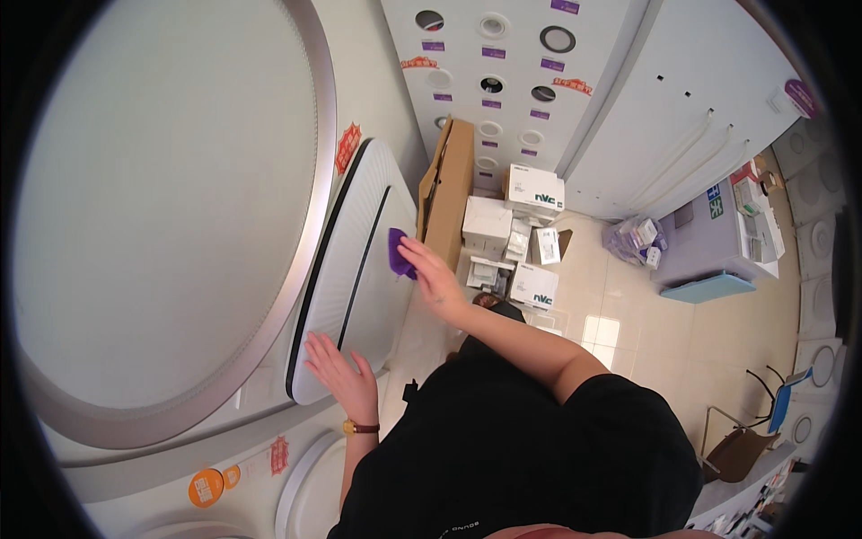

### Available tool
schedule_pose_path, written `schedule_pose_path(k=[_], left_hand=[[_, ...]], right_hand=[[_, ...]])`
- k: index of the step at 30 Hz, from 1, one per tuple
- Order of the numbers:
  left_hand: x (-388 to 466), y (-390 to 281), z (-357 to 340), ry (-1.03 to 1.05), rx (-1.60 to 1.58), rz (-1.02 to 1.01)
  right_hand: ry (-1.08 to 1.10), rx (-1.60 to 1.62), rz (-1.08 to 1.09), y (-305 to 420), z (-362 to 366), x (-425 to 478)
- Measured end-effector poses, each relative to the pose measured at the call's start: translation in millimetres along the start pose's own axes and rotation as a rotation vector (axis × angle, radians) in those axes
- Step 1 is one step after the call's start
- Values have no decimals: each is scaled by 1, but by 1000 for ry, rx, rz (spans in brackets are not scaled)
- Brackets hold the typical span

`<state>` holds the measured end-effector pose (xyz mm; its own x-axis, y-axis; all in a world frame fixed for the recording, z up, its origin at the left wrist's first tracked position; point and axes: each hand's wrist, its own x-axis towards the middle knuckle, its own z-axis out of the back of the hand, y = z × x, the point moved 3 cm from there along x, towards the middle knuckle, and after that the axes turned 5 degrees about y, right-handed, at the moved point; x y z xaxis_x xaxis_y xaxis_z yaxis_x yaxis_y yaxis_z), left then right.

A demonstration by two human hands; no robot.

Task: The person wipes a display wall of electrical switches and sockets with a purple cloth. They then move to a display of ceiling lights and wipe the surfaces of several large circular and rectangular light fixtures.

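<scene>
A white square ceiling lamp (363,269) with rounded corners, a black rim and a dark inner line is mounted on the wall panel. My left hand (342,372), with a watch at the wrist, rests spread on the lamp's lower edge and holds nothing. My right hand (434,283) presses a purple cloth (399,255) against the lamp's flat face, with its fingers extended over the cloth. Beside them, a large round lamp (168,202) with a silvery rim fills the left of the view.
A flat cardboard box (450,188) leans beside the square lamp. White cartons (488,222) stack on the tiled floor near a display board (512,60) of downlights. Farther right are a plastic bag of small boxes (634,239), a counter (700,236) and a brown chair (739,453).
</scene>
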<state>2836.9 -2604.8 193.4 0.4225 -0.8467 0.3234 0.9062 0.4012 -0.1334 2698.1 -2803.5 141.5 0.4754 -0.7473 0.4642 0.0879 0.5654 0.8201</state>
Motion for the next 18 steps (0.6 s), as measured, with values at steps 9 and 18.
schedule_pose_path(k=[9, 18], left_hand=[[113, -101, -44, 149, -304, -334], [318, -276, -40, -55, -349, -722]], right_hand=[[-438, -255, -86, -77, 180, 70], [-560, -520, 238, -79, 365, 237]])
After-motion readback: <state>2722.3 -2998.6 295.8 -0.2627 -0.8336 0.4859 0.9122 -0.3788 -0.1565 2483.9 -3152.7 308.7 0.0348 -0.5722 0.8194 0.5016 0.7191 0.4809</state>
